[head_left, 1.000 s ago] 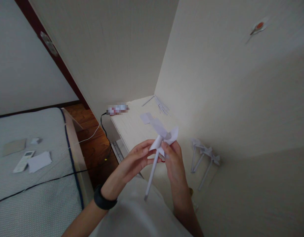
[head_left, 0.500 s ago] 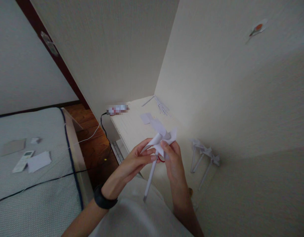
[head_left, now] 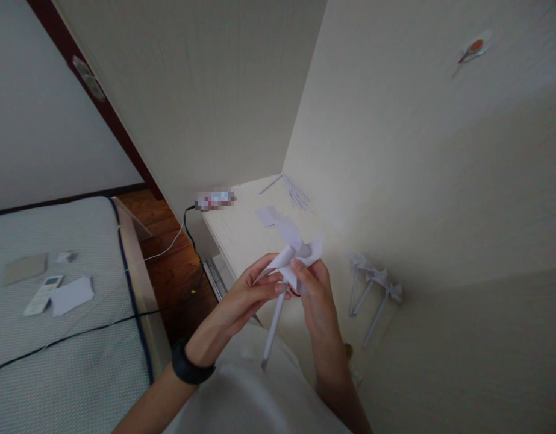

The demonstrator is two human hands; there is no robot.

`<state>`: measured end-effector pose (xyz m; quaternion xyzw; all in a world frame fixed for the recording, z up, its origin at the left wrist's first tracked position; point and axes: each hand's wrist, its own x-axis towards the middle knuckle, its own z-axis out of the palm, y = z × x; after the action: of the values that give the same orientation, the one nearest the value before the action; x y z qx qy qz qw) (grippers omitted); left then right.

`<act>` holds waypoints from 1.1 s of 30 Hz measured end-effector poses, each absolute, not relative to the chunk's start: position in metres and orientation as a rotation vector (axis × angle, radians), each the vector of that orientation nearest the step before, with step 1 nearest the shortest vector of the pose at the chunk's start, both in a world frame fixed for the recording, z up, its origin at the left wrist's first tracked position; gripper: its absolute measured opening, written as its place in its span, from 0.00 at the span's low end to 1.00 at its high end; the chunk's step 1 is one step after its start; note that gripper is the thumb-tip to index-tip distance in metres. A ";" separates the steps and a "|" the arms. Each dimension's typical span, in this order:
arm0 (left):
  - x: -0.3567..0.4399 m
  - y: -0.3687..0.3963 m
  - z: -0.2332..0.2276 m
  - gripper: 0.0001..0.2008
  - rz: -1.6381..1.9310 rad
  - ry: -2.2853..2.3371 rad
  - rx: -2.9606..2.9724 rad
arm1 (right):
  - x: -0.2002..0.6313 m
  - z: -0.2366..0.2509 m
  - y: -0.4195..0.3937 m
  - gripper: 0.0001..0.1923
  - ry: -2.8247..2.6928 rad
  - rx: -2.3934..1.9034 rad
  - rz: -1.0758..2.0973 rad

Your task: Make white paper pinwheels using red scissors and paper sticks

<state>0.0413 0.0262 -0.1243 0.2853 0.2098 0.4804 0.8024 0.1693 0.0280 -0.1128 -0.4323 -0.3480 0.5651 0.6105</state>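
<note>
Both hands are working a white paper pinwheel (head_left: 292, 256) right in the middle of the view, above the person's lap and in front of a pale desk (head_left: 241, 232). The left hand (head_left: 246, 295) is closing thumb and fingers around the top of the pinwheel's rolled paper stick (head_left: 273, 328), just under the blades, and the stick is hanging down at a slant with its lower end free. The right hand (head_left: 317, 301) is pinching the blades at the hub with its fingertips; a speck of red is peeking out between the two hands, too small to identify.

No containers are showing anywhere. Loose things are lying straight on surfaces: a small paper sheet (head_left: 267, 215) and a bundle of thin paper strips (head_left: 296, 191) on the desk, and three finished pinwheels (head_left: 372, 289) resting to the right of the hands, well apart from them.

A black wristband (head_left: 187, 367) is sitting on the left wrist. On the mattress (head_left: 79, 337) at left, a remote control (head_left: 43, 294) is lying beside a white paper (head_left: 72, 295). An item at the desk's far edge is blurred out, and an orange-tipped object (head_left: 471, 48) on the wall is too smeared to read.
</note>
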 end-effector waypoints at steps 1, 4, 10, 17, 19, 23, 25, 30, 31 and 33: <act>0.042 0.026 -0.124 0.20 1.036 0.462 0.606 | 0.170 -0.113 0.028 0.16 -0.809 -1.003 1.304; 0.043 0.025 -0.126 0.20 1.044 0.485 0.611 | 0.170 -0.113 0.028 0.17 -0.821 -1.039 1.309; 0.046 0.028 -0.125 0.18 1.100 0.548 0.574 | 0.172 -0.106 0.028 0.21 -0.892 -1.010 1.316; 0.046 0.028 -0.125 0.19 1.104 0.558 0.595 | 0.176 -0.111 0.030 0.26 -0.937 -0.981 1.341; 0.045 0.028 -0.126 0.19 1.112 0.576 0.611 | 0.176 -0.112 0.030 0.27 -0.937 -0.963 1.347; 0.046 0.028 -0.125 0.15 1.156 0.629 0.659 | 0.175 -0.106 0.029 0.22 -0.994 -0.961 1.336; 0.046 0.028 -0.124 0.15 1.162 0.638 0.680 | 0.175 -0.103 0.028 0.19 -1.025 -0.951 1.317; 0.043 0.028 -0.124 0.11 1.197 0.672 0.780 | 0.176 -0.104 0.026 0.15 -1.027 -0.902 1.260; 0.042 0.028 -0.124 0.10 1.207 0.680 0.801 | 0.176 -0.104 0.025 0.14 -1.040 -0.889 1.241; 0.039 0.027 -0.123 0.10 1.235 0.687 0.846 | 0.177 -0.104 0.024 0.12 -1.098 -0.850 1.198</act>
<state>0.0390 0.0268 -0.1231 0.3769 0.3061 0.5498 0.6797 0.1769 0.0243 -0.1044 -0.3678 -0.4753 0.5185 0.6082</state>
